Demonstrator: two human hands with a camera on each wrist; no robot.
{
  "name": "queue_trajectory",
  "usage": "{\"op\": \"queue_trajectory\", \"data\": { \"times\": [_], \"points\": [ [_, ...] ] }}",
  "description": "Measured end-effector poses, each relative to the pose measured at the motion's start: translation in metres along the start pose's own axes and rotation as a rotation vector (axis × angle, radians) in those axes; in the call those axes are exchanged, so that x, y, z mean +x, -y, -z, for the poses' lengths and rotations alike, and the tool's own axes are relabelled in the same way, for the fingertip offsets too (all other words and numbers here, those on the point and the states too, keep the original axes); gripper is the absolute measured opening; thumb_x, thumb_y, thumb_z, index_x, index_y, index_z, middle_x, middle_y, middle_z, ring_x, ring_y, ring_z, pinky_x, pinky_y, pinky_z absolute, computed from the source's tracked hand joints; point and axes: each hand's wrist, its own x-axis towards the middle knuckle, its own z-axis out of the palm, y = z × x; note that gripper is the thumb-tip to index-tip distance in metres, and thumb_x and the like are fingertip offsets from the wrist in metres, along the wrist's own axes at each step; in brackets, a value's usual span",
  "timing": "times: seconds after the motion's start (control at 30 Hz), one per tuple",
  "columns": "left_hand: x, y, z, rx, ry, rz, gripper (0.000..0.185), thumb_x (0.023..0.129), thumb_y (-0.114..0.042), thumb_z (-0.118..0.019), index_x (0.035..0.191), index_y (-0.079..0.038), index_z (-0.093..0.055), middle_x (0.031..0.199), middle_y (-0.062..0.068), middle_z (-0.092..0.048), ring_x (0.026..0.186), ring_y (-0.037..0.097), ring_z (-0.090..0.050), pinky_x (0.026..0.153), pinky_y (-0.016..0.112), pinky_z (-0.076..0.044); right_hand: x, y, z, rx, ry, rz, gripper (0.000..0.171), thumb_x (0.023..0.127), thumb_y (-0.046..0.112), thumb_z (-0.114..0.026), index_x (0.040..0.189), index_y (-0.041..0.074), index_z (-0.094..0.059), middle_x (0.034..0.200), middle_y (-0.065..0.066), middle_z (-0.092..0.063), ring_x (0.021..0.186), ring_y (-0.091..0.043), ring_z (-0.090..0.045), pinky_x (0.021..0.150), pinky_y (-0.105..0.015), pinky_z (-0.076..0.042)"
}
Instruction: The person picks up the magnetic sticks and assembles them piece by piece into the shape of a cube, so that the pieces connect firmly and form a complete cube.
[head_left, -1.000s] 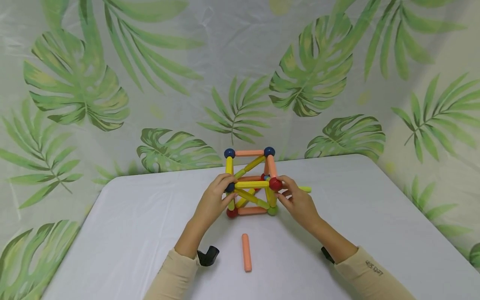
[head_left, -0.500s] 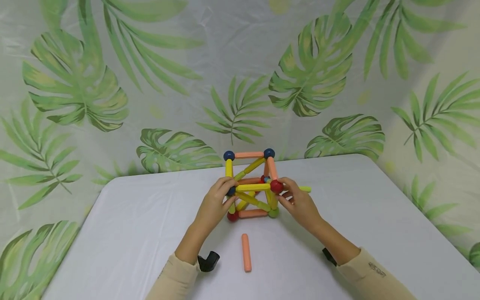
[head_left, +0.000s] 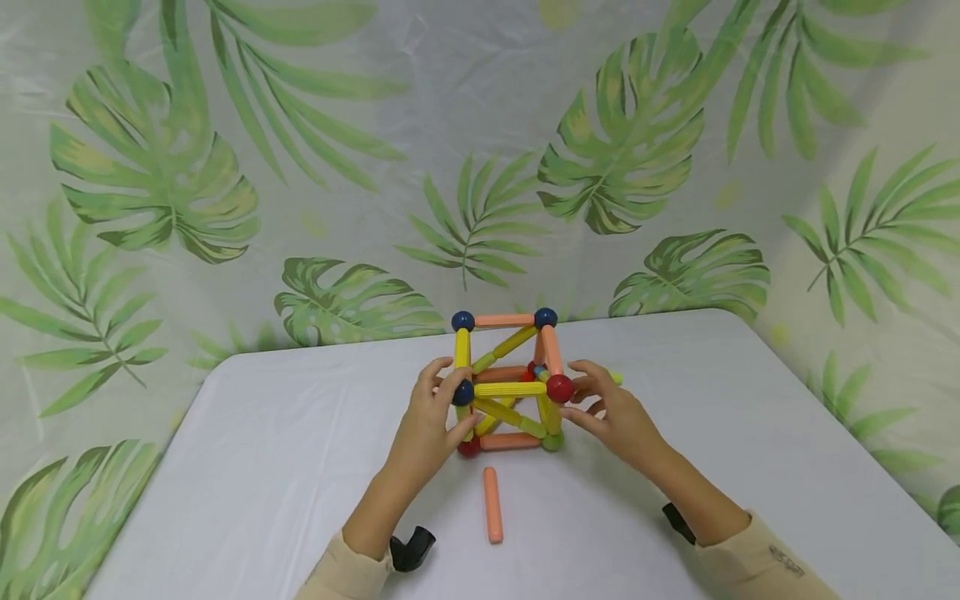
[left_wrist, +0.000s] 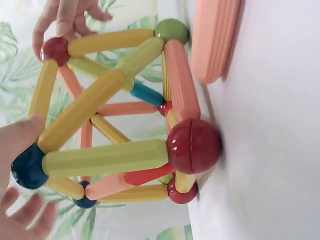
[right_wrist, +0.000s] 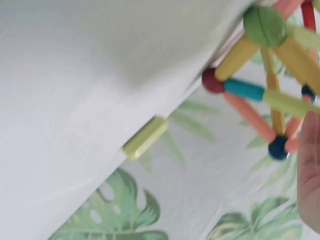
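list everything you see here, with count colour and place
cube frame: 1, yellow and orange rods with blue, red and green balls, table middle
loose rod: 1, orange, lying in front of the frame
green rod: 1, pale green, on the table behind the right hand
table: 1, white
backdrop: 1, white with green leaves, behind the table
left hand: 1, fingers touch the frame's blue ball
right hand: 1, fingers by the red ball
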Motion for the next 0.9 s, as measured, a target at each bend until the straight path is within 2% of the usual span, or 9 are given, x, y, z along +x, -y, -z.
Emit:
{"op": "queue_trajectory", "data": {
  "times": [0.1,0.17,0.23,0.3,0.4,0.5,0.7,0.8,0.9],
  "points": [
    [-0.011,-0.008,0.003,-0.005,-0.06,0.062,0.063,0.073,-0.015,-0.075,0.123,-0.008,-0.038,0.119,0.014,-0.033,0.091,0.021,-0.043,0.072,0.029,-0.046,0.004,-0.016,0.012,0.067,-0.024,-0.028,0.058,0.082,0.007,-0.065,0.13,0.01,-0.033,0.102,-0.007,-0.057,0.09,-0.019,-0.055,0.073,-0.033,-0.049],
    [-0.019,-0.014,0.003,-0.04,-0.031,0.11,0.056,0.077,-0.015,-0.072,0.121,-0.007,-0.039,0.111,0.012,-0.037,0.088,0.018,-0.043,0.071,0.028,-0.045,0.007,-0.031,0.02,0.066,-0.057,-0.039,0.05,0.085,0.007,-0.061,0.129,0.006,-0.036,0.104,-0.007,-0.055,0.093,-0.021,-0.053,0.076,-0.036,-0.047],
    [-0.027,-0.021,0.002,-0.078,0.087,0.166,0.051,0.08,-0.017,-0.069,0.122,-0.007,-0.042,0.104,0.009,-0.041,0.084,0.016,-0.045,0.069,0.026,-0.045,0.011,-0.048,0.025,0.03,-0.067,-0.068,0.044,0.087,0.009,-0.06,0.126,0.003,-0.04,0.106,-0.008,-0.054,0.095,-0.022,-0.052,0.08,-0.04,-0.045],
    [-0.034,-0.026,-0.002,-0.077,0.276,0.22,0.049,0.083,-0.024,-0.065,0.125,-0.01,-0.044,0.103,0.007,-0.045,0.081,0.013,-0.046,0.065,0.024,-0.046,0.013,-0.065,0.027,-0.008,-0.021,-0.111,0.041,0.088,0.012,-0.059,0.124,0.002,-0.043,0.111,-0.012,-0.052,0.1,-0.026,-0.05,0.082,-0.043,-0.042],
    [-0.045,-0.031,-0.01,-0.05,0.553,0.253,0.051,0.083,-0.035,-0.063,0.129,-0.019,-0.047,0.1,0.005,-0.046,0.076,0.012,-0.047,0.058,0.024,-0.044,0.015,-0.088,0.027,-0.051,0.119,-0.206,0.043,0.088,0.013,-0.058,0.127,0.0,-0.043,0.121,-0.018,-0.048,0.108,-0.036,-0.046,0.087,-0.049,-0.038],
    [-0.053,-0.032,-0.016,-0.022,0.716,0.265,0.047,0.081,-0.041,-0.064,0.123,-0.024,-0.054,0.096,0.002,-0.045,0.072,0.012,-0.045,0.054,0.025,-0.042,0.016,-0.103,0.025,-0.102,0.276,-0.293,0.046,0.088,0.01,-0.058,0.129,-0.004,-0.041,0.127,-0.024,-0.043,0.115,-0.043,-0.039,0.092,-0.053,-0.032],
    [-0.06,-0.031,-0.016,-0.001,0.77,0.265,0.029,0.078,-0.037,-0.068,0.099,-0.018,-0.061,0.086,-0.001,-0.04,0.066,0.01,-0.042,0.054,0.024,-0.039,0.019,-0.111,0.019,-0.204,0.432,-0.393,0.034,0.082,0.004,-0.062,0.113,-0.009,-0.052,0.099,-0.02,-0.057,0.091,-0.034,-0.053,0.079,-0.046,-0.043],
    [-0.06,-0.03,-0.015,0.002,0.745,0.228,0.015,0.079,-0.02,-0.069,0.089,-0.018,-0.058,0.083,-0.002,-0.04,0.063,0.009,-0.042,0.055,0.022,-0.039,0.019,-0.107,0.018,-0.232,0.436,-0.421,0.026,0.082,0.003,-0.061,0.105,-0.008,-0.056,0.085,-0.012,-0.057,0.075,-0.024,-0.052,0.066,-0.039,-0.045],
    [-0.059,-0.028,-0.014,-0.008,0.718,0.196,0.015,0.082,-0.007,-0.064,0.088,-0.018,-0.056,0.082,-0.003,-0.043,0.063,0.007,-0.044,0.057,0.02,-0.041,0.019,-0.1,0.019,-0.211,0.385,-0.446,0.026,0.084,0.004,-0.058,0.106,-0.009,-0.055,0.087,-0.014,-0.058,0.077,-0.025,-0.053,0.066,-0.038,-0.045]
  ]
}}
